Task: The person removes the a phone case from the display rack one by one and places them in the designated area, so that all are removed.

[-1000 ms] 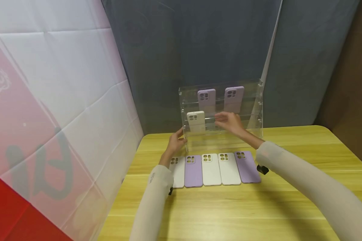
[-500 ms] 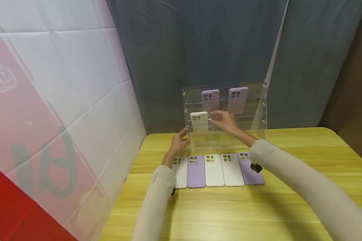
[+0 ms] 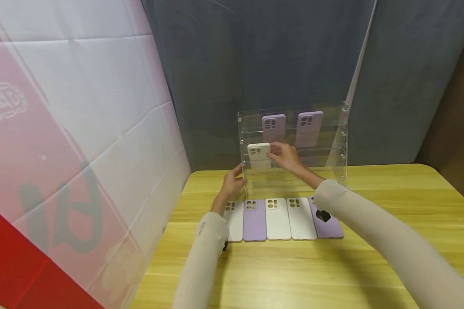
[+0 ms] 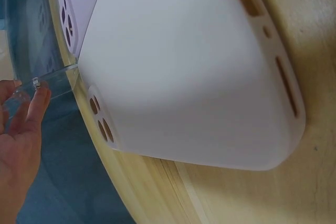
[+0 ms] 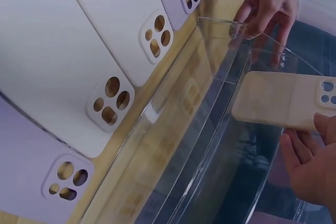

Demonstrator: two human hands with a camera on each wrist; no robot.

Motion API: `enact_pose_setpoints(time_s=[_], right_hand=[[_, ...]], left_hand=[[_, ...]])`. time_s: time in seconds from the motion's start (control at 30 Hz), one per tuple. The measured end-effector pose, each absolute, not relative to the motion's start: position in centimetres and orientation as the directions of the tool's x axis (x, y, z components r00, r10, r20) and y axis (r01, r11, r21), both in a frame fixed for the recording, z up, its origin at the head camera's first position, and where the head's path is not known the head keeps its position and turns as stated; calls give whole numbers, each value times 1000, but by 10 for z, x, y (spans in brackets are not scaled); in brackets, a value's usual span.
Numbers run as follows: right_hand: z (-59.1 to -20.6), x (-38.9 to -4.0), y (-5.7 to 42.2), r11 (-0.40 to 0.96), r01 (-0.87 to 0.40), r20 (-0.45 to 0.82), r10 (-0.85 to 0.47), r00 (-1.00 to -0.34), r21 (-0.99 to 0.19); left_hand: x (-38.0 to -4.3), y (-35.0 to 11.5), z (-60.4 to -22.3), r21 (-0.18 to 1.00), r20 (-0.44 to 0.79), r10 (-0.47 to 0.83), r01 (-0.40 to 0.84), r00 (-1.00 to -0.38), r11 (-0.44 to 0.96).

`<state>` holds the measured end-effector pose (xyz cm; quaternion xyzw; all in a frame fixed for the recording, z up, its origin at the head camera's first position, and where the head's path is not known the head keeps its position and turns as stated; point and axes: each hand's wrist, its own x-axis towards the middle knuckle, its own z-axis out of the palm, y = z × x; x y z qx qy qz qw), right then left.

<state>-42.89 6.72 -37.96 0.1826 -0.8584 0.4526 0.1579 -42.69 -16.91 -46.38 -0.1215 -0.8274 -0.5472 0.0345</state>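
- I have the white phone case [image 3: 259,155] just left of my right grip [image 3: 287,157], camera holes up, its lower part showing through the stand's clear front.
- My right grip is clamped on that case's right edge, thumb over its face. Half a second ago it was just beside the case; I read that as reaching giving way to handling, so the case can now be steered.
- My left grip [image 3: 232,183], below and left of the right one, is pinched round the side of the clear stand [image 3: 298,175], as before; I judge it is bracing.
- Above the right grip, a higher tier carries the left purple case [image 3: 274,128]; up and to the right stands the right purple case [image 3: 309,128].
- Below both grips, the row of five cases [image 3: 278,219] lies on the worktop [image 3: 274,274], outside the stand: white, purple, white, white, purple.
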Motion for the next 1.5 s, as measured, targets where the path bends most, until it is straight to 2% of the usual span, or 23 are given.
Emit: enact_pose_setpoints(time_s=[0.5, 1.5], right_hand=[[-373, -430, 69, 525, -452, 447, -145, -883, -722], [-335, -413, 110, 554, -480, 480, -159, -863, -680]], left_hand=[[-426, -168, -464, 895, 178, 151, 224, -972, 386], [-429, -172, -467, 892, 186, 163, 236, -969, 385]])
